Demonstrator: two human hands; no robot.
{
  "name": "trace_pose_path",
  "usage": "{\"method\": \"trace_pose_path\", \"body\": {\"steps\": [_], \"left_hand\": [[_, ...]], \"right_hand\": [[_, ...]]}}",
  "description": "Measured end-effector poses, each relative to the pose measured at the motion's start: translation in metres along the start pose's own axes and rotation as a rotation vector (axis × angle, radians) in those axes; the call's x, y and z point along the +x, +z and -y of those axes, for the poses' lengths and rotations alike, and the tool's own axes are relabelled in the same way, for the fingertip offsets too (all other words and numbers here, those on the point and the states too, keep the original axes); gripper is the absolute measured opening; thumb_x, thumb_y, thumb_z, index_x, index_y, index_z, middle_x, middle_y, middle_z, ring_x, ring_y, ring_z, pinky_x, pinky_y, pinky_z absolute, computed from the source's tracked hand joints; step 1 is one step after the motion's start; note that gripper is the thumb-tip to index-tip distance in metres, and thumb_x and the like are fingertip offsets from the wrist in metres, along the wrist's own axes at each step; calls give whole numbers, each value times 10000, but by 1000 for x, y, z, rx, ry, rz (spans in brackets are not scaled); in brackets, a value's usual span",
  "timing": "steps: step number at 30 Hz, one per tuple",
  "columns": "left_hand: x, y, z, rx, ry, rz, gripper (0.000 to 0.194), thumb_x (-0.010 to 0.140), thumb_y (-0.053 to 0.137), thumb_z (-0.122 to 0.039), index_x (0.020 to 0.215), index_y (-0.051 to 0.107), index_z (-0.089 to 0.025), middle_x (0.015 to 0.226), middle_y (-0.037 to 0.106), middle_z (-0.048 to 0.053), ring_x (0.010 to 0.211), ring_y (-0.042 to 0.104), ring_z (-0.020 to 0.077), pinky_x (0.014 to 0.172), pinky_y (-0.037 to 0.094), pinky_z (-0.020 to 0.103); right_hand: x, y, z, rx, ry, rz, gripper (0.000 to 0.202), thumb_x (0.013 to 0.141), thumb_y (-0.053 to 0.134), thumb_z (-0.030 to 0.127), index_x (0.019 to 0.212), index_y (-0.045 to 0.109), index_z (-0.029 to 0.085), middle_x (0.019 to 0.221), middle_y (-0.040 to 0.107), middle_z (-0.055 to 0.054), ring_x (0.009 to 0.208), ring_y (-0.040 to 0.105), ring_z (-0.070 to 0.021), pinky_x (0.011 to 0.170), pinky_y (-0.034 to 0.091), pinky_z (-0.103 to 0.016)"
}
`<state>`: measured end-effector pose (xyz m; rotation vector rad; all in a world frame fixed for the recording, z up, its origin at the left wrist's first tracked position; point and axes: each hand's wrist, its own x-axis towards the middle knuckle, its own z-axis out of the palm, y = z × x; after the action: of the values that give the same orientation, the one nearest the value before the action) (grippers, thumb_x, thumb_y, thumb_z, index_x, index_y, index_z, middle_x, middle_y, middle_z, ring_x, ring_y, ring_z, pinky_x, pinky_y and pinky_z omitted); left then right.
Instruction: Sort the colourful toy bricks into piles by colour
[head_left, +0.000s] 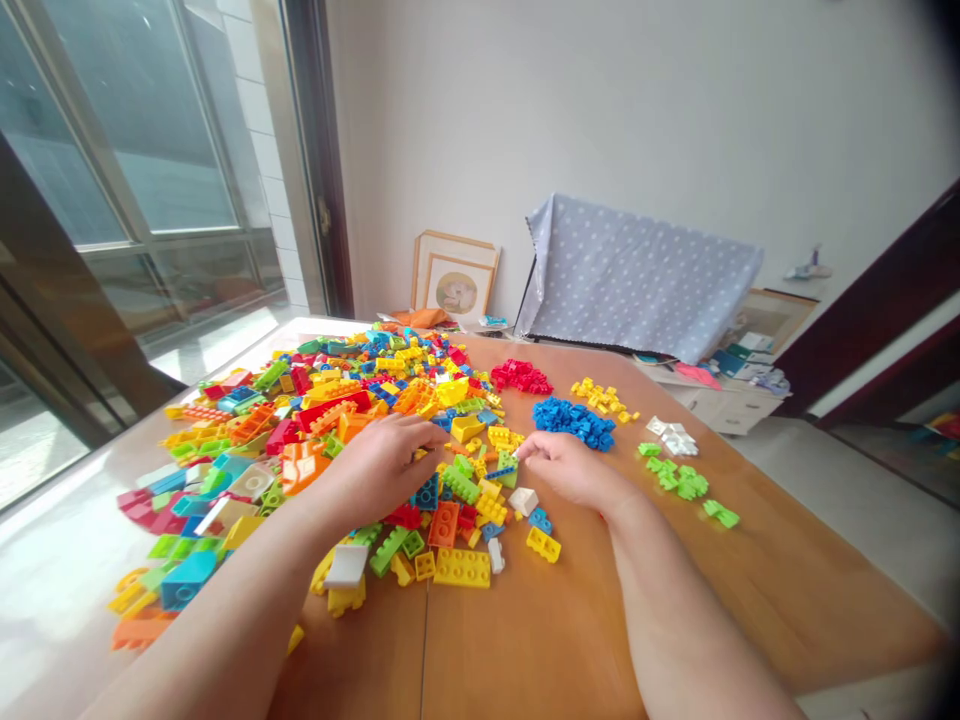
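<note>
A large heap of mixed toy bricks (461, 568) covers the left and middle of the wooden table (525, 640). Over the heap is my left hand (390, 465), its fingers bent down among orange, yellow and blue bricks; whether it grips one is hidden. At the heap's right edge, my right hand (562, 465) has thumb and forefinger close together beside a green brick (508, 468); something small and whitish shows at the fingertips, too small to name. A white brick (523, 501) lies just below those fingertips.
Behind and right of my right hand lie sorted piles: red (521, 376), blue (574, 422), yellow (604, 398), white (673, 436) and green (679, 478). Beyond the table stand a cloth-covered object (637, 270) and framed pictures (456, 280). A window is at left.
</note>
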<state>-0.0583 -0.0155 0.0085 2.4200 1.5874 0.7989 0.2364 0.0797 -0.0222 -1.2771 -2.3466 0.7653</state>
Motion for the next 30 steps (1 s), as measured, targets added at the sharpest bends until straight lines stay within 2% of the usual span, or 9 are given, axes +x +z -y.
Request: {"method": "trace_pose_path", "body": {"steps": [2, 5, 8, 10, 15, 18, 23, 30], "left_hand": [[-1, 7, -8, 34, 52, 73, 254, 980, 530, -335, 1130, 726, -274, 1080, 741, 51, 1015, 653, 245, 873, 479, 349], [-2, 20, -16, 104, 109, 143, 254, 929, 601, -304, 1156, 715, -297, 1122, 729, 45, 1097, 627, 270, 964, 453, 396], [-2, 30, -17, 178, 135, 183, 307, 883, 665, -319, 1189, 701, -321, 1155, 720, 42, 1148, 610, 290, 1034, 409, 442], [-2, 33, -16, 218, 126, 194, 302, 891, 657, -334, 1191, 695, -323, 1125, 721, 42, 1126, 618, 289, 1027, 402, 451], [0, 32, -8, 303, 75, 184, 204, 952, 558, -333, 1087, 703, -285, 1030, 711, 50, 1002, 635, 267, 982, 407, 444], [1, 30, -3, 328, 33, 164, 232, 949, 548, -323, 1123, 696, -278, 1026, 712, 55, 1006, 633, 270, 991, 399, 447], [1, 26, 3, 349, 6, 156, 233, 943, 552, -328, 1112, 707, -288, 978, 712, 54, 996, 624, 270, 989, 397, 437], [1, 19, 9, 485, -82, 128, 209, 940, 511, -297, 956, 716, -256, 924, 698, 77, 978, 589, 289, 937, 396, 463]], "right_hand": [[-6, -2, -3, 41, 28, 25, 234, 845, 533, 191, 982, 723, 194, 921, 727, -6, 833, 636, -166, 727, 443, -247], [-13, -1, -1, 102, 65, 117, 183, 836, 551, 201, 944, 699, 196, 778, 660, 23, 697, 573, -136, 607, 390, -220], [-16, 0, 4, 135, 64, 187, 140, 833, 567, 207, 926, 671, 196, 708, 604, 43, 638, 533, -120, 542, 342, -209], [-18, -2, 7, 131, 50, 186, 134, 829, 569, 199, 926, 662, 195, 706, 600, 45, 637, 531, -116, 540, 340, -208], [-23, -10, 8, 104, 21, 168, 90, 829, 572, 199, 881, 646, 199, 692, 578, 50, 626, 508, -110, 538, 333, -212], [-26, -11, 10, 66, 17, 230, 100, 815, 603, 215, 886, 672, 201, 702, 603, 43, 647, 536, -118, 546, 337, -213], [-28, -6, 20, -82, 7, 355, 174, 786, 614, 209, 925, 718, 221, 832, 710, 14, 728, 600, -141, 569, 326, -221], [-29, -1, 28, -361, -28, 309, 286, 764, 610, 160, 979, 747, 288, 878, 752, 14, 733, 604, -161, 582, 257, -265]]}}
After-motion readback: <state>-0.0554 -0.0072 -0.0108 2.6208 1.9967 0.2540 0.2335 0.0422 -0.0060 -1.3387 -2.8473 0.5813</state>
